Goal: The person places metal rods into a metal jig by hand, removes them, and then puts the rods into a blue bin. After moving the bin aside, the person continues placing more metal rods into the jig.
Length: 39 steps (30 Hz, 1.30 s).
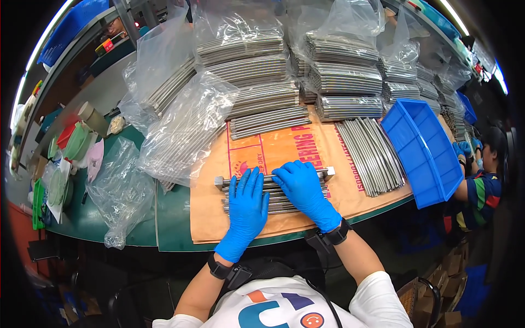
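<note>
Both my hands wear blue gloves and rest on a row of thin metal rods laid side by side on brown paper. My left hand lies flat over the left part of the row, its fingers stretched forward. My right hand lies across the right part, fingers apart and slightly bent. Along the far edge of the row runs a bar, with a metal end block at its right and another block at its left. The palms hide much of the rods.
Loose rods lie to the right beside a tilted blue bin. Stacked rod bundles in clear plastic stand at the back. A crumpled plastic bag lies on the green table. A co-worker sits at far right.
</note>
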{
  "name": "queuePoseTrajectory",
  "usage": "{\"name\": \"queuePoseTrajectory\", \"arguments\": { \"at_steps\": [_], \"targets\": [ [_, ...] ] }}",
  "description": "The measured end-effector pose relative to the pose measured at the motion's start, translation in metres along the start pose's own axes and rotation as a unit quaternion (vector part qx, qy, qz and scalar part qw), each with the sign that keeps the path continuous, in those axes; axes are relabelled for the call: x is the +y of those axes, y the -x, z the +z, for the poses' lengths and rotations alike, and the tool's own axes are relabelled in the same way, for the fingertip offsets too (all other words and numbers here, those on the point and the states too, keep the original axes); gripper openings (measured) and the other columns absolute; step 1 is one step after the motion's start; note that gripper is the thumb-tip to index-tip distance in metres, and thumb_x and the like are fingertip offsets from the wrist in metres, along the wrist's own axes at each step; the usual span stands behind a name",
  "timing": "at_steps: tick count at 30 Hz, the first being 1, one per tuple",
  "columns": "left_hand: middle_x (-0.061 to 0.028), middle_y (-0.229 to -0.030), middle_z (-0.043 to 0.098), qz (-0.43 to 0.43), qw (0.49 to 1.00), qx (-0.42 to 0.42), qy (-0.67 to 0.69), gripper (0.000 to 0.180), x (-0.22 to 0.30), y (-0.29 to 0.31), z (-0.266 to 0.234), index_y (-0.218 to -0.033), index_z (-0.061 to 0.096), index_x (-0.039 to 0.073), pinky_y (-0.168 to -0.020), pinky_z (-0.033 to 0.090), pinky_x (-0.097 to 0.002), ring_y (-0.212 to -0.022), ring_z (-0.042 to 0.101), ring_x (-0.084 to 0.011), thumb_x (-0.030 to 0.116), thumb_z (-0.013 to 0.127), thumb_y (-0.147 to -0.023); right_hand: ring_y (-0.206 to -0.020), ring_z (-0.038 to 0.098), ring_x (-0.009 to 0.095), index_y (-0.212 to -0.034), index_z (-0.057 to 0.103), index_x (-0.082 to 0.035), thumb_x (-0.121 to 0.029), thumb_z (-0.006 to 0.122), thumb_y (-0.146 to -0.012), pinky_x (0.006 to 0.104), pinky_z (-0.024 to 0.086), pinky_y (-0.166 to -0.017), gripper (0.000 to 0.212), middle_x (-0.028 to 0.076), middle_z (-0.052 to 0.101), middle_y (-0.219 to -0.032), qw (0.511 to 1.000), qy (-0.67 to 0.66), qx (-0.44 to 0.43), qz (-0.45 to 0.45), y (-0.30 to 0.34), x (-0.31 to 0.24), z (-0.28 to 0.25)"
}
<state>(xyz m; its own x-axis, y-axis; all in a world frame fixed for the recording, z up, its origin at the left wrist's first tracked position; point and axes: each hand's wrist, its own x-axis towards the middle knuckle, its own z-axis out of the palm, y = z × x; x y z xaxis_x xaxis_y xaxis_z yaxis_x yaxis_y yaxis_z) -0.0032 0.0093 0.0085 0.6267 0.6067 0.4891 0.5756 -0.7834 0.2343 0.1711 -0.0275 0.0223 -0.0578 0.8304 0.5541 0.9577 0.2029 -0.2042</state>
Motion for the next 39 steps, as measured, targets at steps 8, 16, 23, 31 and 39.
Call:
{"name": "queuePoseTrajectory", "arguments": {
  "at_steps": [8,16,23,31,39],
  "targets": [
    [-0.0179,-0.138,0.047,0.003,1.000,-0.005,-0.005,0.048,-0.002,0.002,0.004,-0.130,0.051,-0.002,-0.113,0.022,-0.0536,-0.130,0.041,-0.0325,0.020,0.060,-0.089,-0.077,0.054,0.022,-0.091,0.064,-0.013,-0.026,0.066,-0.085,0.0364,0.041,-0.067,0.015,0.003,0.056,-0.079,1.000,-0.012,-0.011,0.007,0.001,0.001,0.004],
    [-0.0166,-0.129,0.051,0.002,1.000,0.016,0.012,0.044,0.002,-0.002,-0.002,-0.126,0.054,-0.001,-0.108,0.027,-0.0520,-0.122,0.046,-0.0319,0.018,0.062,-0.086,-0.076,0.054,0.022,-0.091,0.064,-0.012,-0.027,0.066,-0.084,0.0365,0.041,-0.067,0.016,0.003,0.056,-0.080,1.000,-0.009,-0.010,0.001,0.005,0.003,0.004],
    [-0.0152,-0.121,0.052,-0.003,0.999,-0.008,0.049,0.045,0.000,0.001,-0.002,-0.123,0.055,0.000,-0.100,0.034,-0.0490,-0.112,0.048,-0.0336,0.020,0.066,-0.084,-0.080,0.056,0.024,-0.094,0.063,-0.009,-0.030,0.065,-0.085,0.0374,0.042,-0.071,0.023,0.006,0.057,-0.085,0.999,0.000,-0.036,-0.012,0.011,-0.012,-0.010],
    [-0.0185,-0.124,0.046,0.033,0.995,-0.087,0.044,0.068,0.002,0.006,-0.021,-0.125,0.053,-0.001,-0.100,0.034,-0.0473,-0.115,0.043,-0.0366,0.045,0.073,-0.078,-0.103,0.054,0.030,-0.117,0.057,-0.001,-0.035,0.065,-0.085,0.0412,0.043,-0.090,0.047,0.015,0.057,-0.113,0.990,-0.050,-0.129,0.012,0.031,-0.021,-0.040],
    [-0.0201,-0.128,0.044,0.036,0.991,-0.122,0.028,0.079,0.002,0.010,-0.025,-0.127,0.051,-0.002,-0.103,0.033,-0.0485,-0.120,0.042,-0.0374,0.051,0.075,-0.074,-0.112,0.050,0.034,-0.127,0.051,0.002,-0.038,0.073,-0.076,0.0417,0.042,-0.095,0.069,0.019,0.049,-0.126,0.985,-0.021,-0.172,0.010,0.044,-0.013,-0.063]
  ]
}}
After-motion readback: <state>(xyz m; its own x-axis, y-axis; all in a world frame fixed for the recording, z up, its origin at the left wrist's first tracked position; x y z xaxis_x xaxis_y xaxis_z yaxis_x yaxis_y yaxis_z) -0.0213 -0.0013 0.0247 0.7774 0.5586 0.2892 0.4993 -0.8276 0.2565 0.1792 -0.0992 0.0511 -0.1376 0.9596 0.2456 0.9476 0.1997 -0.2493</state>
